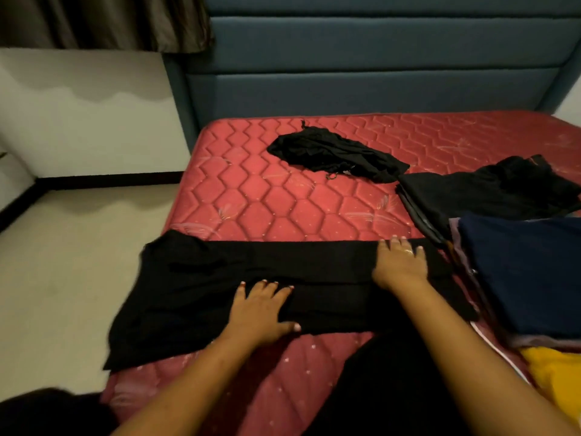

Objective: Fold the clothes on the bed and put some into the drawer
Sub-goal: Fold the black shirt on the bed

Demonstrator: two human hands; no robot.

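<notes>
The right hand lies flat, fingers spread, near the right end of the black garment. The left hand presses open-palmed on its near edge. That soft, matte cloth runs crosswise under both, its left end spilling off the quilted red mattress. The left hand looks nearer that loose end. Beyond the garment lies a crumpled black piece, and right of it a navy stack.
</notes>
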